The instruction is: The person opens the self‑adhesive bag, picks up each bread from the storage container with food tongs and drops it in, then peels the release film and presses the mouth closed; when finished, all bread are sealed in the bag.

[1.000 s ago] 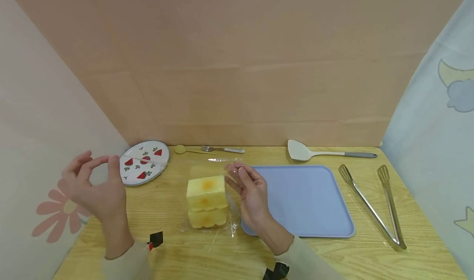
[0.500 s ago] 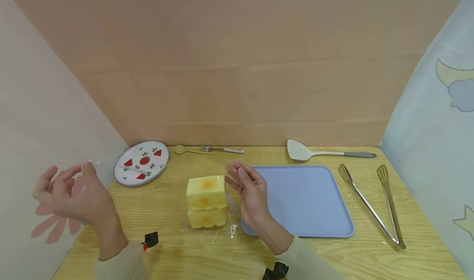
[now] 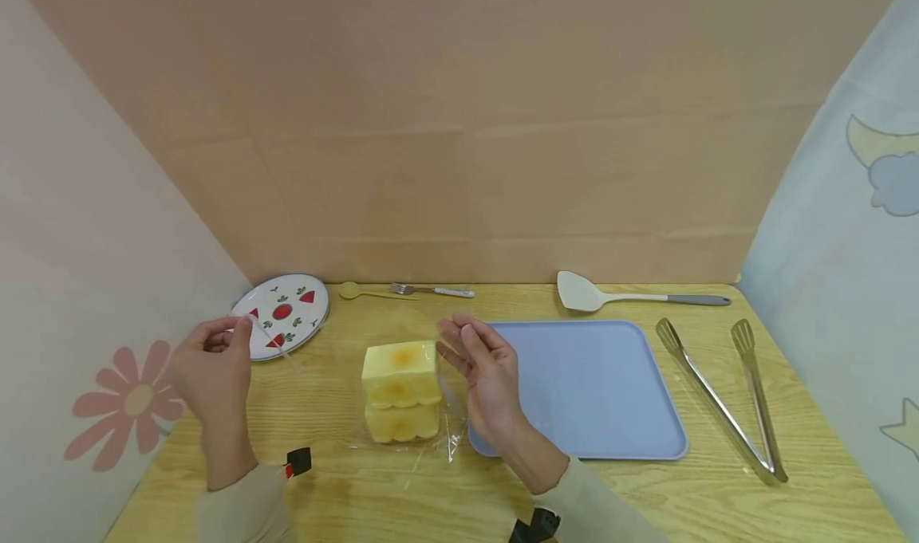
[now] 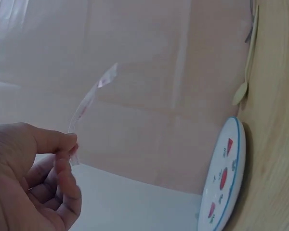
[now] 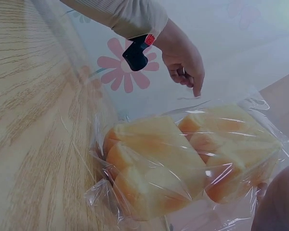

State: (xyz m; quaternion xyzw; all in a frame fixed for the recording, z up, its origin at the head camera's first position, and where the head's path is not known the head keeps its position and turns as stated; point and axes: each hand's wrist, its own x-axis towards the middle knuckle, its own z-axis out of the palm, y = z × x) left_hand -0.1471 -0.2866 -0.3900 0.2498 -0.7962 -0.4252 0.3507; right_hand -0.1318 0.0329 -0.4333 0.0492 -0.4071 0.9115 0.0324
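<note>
My left hand (image 3: 215,367) is raised at the left, in front of the watermelon-patterned plate. Its thumb and forefinger pinch a thin clear plastic strip (image 4: 85,103), which curves upward in the left wrist view. On the table at the centre, two yellow bread pieces (image 3: 400,371) with browned spots lie inside a clear plastic bag (image 5: 103,198). Beside the bread, my right hand (image 3: 491,379) pinches the bag's upper right edge between thumb and fingers. In the right wrist view the bread fills the middle, and only part of that hand shows.
Right of the bread lies a blue tray (image 3: 585,391). The plate (image 3: 305,332), a yellow spoon (image 3: 350,290), a fork (image 3: 434,290) and a white spatula (image 3: 581,293) line the back. Spread metal tongs (image 3: 771,467) lie at the far right.
My left hand swung out to the left with the strip, then came back right, close to the plate. My right hand and the bagged bread have stayed in place.
</note>
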